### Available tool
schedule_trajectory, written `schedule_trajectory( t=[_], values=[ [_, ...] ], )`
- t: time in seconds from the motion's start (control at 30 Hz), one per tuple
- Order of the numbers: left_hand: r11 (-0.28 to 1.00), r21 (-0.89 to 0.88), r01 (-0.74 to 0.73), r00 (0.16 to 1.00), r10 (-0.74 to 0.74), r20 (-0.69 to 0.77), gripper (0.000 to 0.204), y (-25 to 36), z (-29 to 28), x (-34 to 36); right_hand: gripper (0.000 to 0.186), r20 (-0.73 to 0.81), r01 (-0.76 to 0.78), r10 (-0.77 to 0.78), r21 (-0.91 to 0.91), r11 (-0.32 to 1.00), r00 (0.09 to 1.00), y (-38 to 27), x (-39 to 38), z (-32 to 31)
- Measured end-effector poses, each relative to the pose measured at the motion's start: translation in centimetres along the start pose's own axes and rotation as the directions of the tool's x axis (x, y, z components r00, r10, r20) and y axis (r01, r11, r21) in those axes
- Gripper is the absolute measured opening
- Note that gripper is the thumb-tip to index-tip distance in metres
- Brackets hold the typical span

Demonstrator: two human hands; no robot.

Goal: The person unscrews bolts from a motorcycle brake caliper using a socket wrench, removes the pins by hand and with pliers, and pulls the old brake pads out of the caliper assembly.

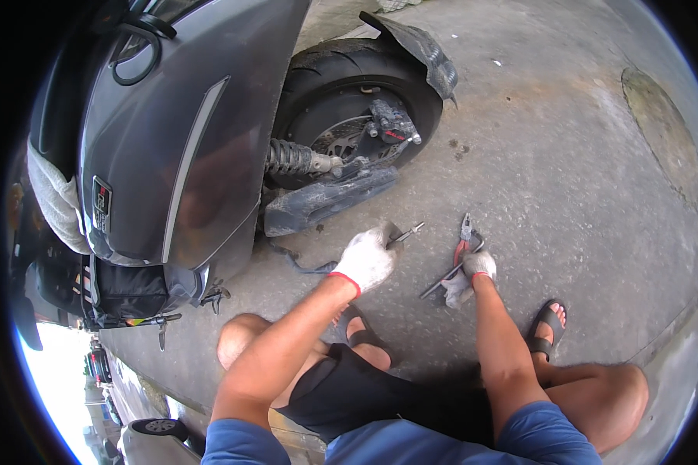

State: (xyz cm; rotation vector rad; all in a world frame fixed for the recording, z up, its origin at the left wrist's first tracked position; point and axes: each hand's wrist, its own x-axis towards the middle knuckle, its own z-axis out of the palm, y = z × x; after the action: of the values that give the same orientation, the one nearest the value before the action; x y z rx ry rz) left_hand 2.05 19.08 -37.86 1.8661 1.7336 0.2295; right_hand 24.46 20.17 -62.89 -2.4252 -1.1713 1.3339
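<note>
My left hand, in a white work glove with a red cuff, is closed on a slim metal piece whose narrow tip points up and right. My right hand, gloved the same way, is closed low over the ground at a dark metal bar. Pliers with red handles lie against its fingers, jaws pointing away from me. Beside them is a crumpled whitish cloth or glove. How the right fingers grip the bar is partly hidden.
A dark grey scooter stands at the left. Its wheel shows a brake caliper, a coil-spring shock absorber and a dirty mudguard. A dusty plastic cover sits below the wheel. My sandalled feet rest on the concrete.
</note>
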Motion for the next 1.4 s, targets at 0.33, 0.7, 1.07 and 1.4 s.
schedule_trajectory(
  t=[0.33, 0.7, 1.07, 1.4],
  values=[
    [0.991, 0.137, -0.005, 1.000, 0.009, -0.028, 0.020, -1.2, 0.5, 0.8, 0.031, -0.092, 0.160, -0.154, 0.834, 0.528, 0.984, -4.3, -5.0, -2.3],
    [0.906, 0.417, -0.068, 0.983, 0.133, -0.128, 0.017, -4.1, 2.3, 2.5, 0.020, 0.024, 0.316, -0.515, 0.766, 0.560, 0.857, -8.1, -14.1, -4.1],
    [0.905, 0.423, -0.052, 0.996, 0.076, -0.040, 0.019, -1.9, 1.5, 2.0, 0.016, -0.382, 0.873, -0.786, 0.200, 0.445, 0.487, -8.4, -16.3, -1.9],
    [0.893, 0.448, -0.044, 0.997, 0.065, -0.031, 0.019, -2.8, 1.7, 2.1, 0.020, 0.012, 0.641, -0.656, 0.204, 0.740, 0.755, -6.2, -11.9, 0.4]
  ],
)
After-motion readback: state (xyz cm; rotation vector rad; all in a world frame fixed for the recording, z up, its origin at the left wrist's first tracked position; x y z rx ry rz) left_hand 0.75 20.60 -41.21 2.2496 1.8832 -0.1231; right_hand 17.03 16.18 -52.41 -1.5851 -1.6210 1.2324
